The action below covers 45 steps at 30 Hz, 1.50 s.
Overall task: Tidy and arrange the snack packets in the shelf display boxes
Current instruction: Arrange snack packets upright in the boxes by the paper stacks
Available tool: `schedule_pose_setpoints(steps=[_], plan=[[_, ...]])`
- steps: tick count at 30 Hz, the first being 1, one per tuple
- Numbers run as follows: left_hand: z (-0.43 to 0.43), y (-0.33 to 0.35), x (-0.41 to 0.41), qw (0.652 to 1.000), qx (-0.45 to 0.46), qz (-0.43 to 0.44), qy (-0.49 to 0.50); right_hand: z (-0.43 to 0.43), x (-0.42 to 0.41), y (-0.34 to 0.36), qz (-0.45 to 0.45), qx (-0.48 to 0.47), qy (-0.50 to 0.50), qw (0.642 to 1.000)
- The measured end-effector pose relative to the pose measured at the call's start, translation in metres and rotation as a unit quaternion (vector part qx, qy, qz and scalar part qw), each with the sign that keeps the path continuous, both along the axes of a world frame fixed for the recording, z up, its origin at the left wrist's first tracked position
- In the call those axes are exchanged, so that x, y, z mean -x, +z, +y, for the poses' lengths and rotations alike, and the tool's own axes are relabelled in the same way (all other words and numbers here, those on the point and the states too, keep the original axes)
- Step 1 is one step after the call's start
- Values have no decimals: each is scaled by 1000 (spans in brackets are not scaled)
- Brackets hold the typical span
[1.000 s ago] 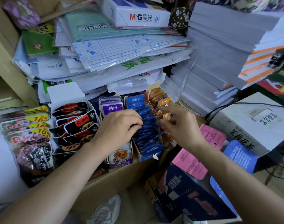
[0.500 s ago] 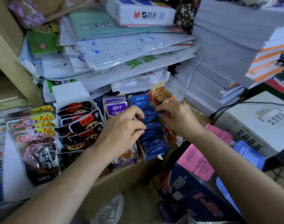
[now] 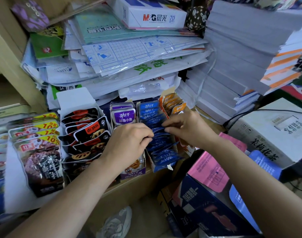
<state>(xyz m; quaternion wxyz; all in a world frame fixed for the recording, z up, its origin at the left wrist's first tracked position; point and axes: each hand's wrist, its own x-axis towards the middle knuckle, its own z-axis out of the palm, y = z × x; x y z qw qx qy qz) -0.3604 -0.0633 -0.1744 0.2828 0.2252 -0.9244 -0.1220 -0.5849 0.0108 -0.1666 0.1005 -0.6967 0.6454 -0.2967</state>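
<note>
- Judging by the row, you are partway through the blue packets (image 3: 151, 115), which stand in their blue box (image 3: 161, 166) on the shelf (image 3: 129, 188), between the purple packets (image 3: 124, 116) and the orange packets (image 3: 174, 103).
- Your left hand (image 3: 129, 143) and right hand (image 3: 186, 129) meet over the middle of that row. The fingers of both are curled, and each seems to pinch the top edges of blue packets.
- Behind your hands the blue packets look upright and even, so that part seems done. In front of your hands they lean and overlap, so that part is left.
- The purple and orange rows look neat at the back. Your hands hide their fronts, so you cannot count those finished.
- The black packets (image 3: 88, 131) on the left lie fanned and crooked. They probably need straightening too.
</note>
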Motion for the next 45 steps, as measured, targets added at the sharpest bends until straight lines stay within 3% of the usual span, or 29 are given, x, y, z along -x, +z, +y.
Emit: schedule_pose_setpoints(steps=[2, 7, 14, 31, 35, 40, 45], plan=[[0, 1, 0, 1000, -5, -1, 3, 0, 4, 3, -42, 10, -29, 999], [1, 2, 1, 1000, -17, -8, 9, -15, 4, -4, 42, 27, -28, 998], [-1, 3, 0, 999, -44, -18, 13, -30, 0, -7, 60, 57, -14, 996], [-5, 3, 5, 999, -31, -1, 35, -64, -5, 20, -3, 72, -119, 990], [-6, 2, 9, 997, -34, 29, 65, -65, -14, 12, 11, 25, -106, 994], [-11, 2, 12, 994, -45, 38, 90, -60, -9, 15, -50, 17, -106, 993], [-23, 5, 25, 988, -55, 52, 138, -52, -5, 12, -190, -4, -120, 974]])
